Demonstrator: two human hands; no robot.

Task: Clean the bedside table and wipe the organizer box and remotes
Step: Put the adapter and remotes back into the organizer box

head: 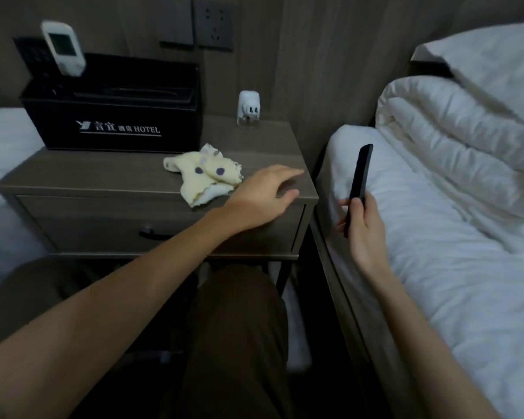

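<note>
The left hand (266, 192) hangs open, fingers relaxed, over the front right corner of the table (103, 173), just beside the crumpled cloth (204, 173). The right hand (363, 219) grips a slim dark slab (360, 182) over the bed (436, 267); it is perhaps a remote, though it may be a phone. The box (118, 122) stands at the back left of the table, with a white remote (63, 46) upright inside. It would be best to gather the cloth into a flat pad before wiping.

The organizer box (112, 122) sits back left on the surface (109, 173), with remotes (62, 48) standing in its left end. The cloth (204, 176) lies before it, rightward, and the left hand (263, 195) is just right of the cloth. A plug adapter (248, 108) stands back right. Right of the surface, the right hand (365, 225) holds a slim device (360, 173) over the bed (436, 237).
</note>
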